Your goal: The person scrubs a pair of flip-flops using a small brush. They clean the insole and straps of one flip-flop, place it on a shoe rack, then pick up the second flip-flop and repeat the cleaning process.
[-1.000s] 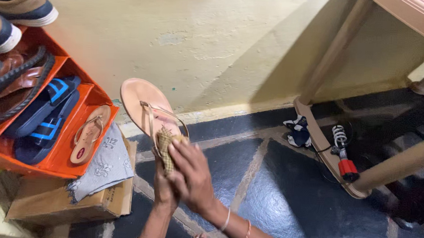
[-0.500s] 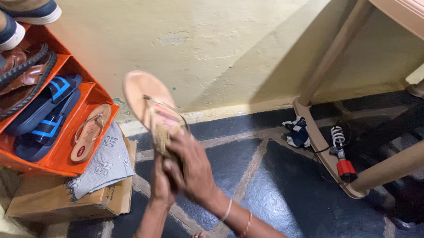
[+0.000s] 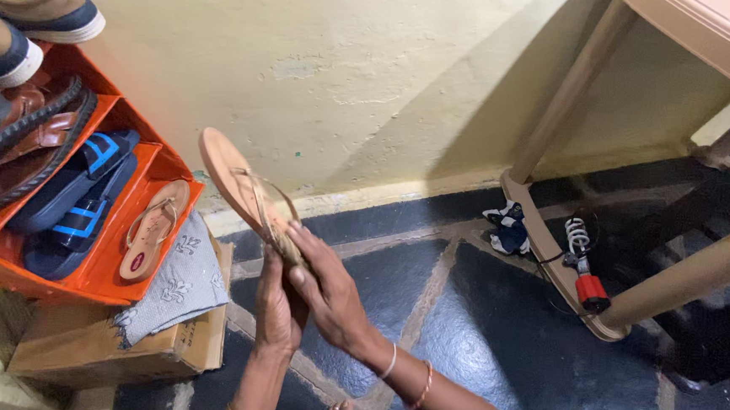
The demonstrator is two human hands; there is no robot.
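Both my hands hold a tan flat sandal (image 3: 236, 180) with thin straps, raised on edge in front of the yellow wall. My left hand (image 3: 278, 309) grips its heel end from below. My right hand (image 3: 330, 291) lies over the heel end from the right, fingers pressed on the sole. The sandal's toe points up and to the left, toward an orange shoe rack (image 3: 95, 269). A matching tan sandal (image 3: 152, 230) lies in the rack's right-hand compartment.
The rack also holds blue sandals (image 3: 79, 192), brown sandals (image 3: 27, 138) and shoes (image 3: 43, 8) on top. A cardboard box (image 3: 111, 346) with a grey cloth (image 3: 179, 282) sits under it. A plastic table's legs (image 3: 570, 99), a coiled heater rod (image 3: 581, 265) and a dark rag (image 3: 507, 226) are to the right.
The sandal has been lifted and turned from nearly flat to standing on edge, with its toe swung up and left. Both hands stayed on its heel end.
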